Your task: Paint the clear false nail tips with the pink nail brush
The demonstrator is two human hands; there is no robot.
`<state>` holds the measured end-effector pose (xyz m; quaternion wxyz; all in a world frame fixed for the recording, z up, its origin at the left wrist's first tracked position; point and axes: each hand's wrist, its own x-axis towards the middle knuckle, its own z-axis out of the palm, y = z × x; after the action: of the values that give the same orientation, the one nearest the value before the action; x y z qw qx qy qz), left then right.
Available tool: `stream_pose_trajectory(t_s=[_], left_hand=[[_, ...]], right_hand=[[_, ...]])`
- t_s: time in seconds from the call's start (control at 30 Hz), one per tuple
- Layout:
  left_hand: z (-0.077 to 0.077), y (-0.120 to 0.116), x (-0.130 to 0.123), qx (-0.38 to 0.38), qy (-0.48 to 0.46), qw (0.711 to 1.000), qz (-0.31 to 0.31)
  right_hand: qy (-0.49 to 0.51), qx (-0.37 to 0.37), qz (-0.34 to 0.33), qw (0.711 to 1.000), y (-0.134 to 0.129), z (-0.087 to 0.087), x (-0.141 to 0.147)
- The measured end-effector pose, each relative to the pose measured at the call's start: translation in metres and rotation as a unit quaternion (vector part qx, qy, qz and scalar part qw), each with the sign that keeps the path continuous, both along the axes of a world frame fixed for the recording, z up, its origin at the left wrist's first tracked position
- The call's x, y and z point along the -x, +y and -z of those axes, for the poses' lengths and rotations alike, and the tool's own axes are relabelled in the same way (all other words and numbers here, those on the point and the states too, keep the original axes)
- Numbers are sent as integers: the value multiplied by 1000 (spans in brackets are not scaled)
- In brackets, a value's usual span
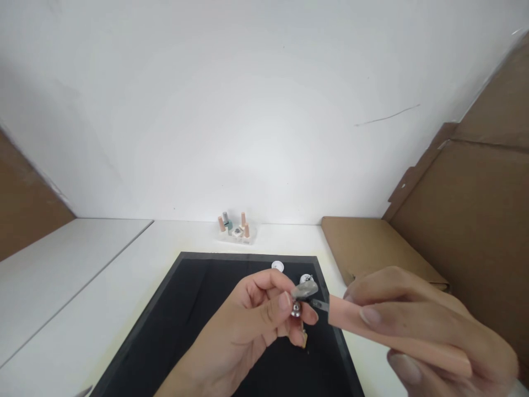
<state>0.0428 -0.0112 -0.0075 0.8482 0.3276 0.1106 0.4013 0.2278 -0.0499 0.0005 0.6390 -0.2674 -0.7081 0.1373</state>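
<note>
Head cam first, and it's the only view I had. My left hand point(252, 322) was around the middle of the lower frame, fingers closed on a small shiny silver piece point(296, 309) pinched near the thumb tip. A glossy grey oval piece point(305, 290) sat right above it, tilted a bit. A small gold-coloured bit point(305, 338) showed just below those fingertips, but I couldn't tell if I was holding that too.

My right hand point(438, 325), lower right of the frame, was gripping a peach handle point(349, 316) between thumb and fingers. Its dark brush end point(318, 304) pointed left and reached the underside of the grey piece; can't tell if they actually touched.

Under my left hand was a black mat point(198, 309) with a grey border. Near its far edge sat a white round dish point(278, 266), with a white round container point(306, 278) just right of it. Behind the mat, centre frame, was a clear tray point(253, 239) of little bottles, some peach-capped, and a flat cardboard piece point(367, 240) lay further right.
</note>
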Motion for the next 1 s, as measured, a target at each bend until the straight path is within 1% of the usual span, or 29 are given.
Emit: stream_pose_trajectory(t_s=[0.27,0.47,0.6,0.67,0.83,1.0], left_hand=[[0,-1,-1,5,38,999,-18],[1,-4,0,-7,47,999,-18],[-1,-4,1,-13,61,998,-22],[-1,-4,1,-18,66,997,-26],[-2,-7,0,-29,83,995,-44],[-1,-8,0,-37,99,993,-54]], right_hand=[[45,20,-29,998,1,7,-1],[43,53,-59,996,8,4,-5],[68,91,-126,986,13,6,-4],[79,105,-147,980,15,9,-2],[113,120,-147,975,14,11,-1],[128,114,-152,973,15,11,-1]])
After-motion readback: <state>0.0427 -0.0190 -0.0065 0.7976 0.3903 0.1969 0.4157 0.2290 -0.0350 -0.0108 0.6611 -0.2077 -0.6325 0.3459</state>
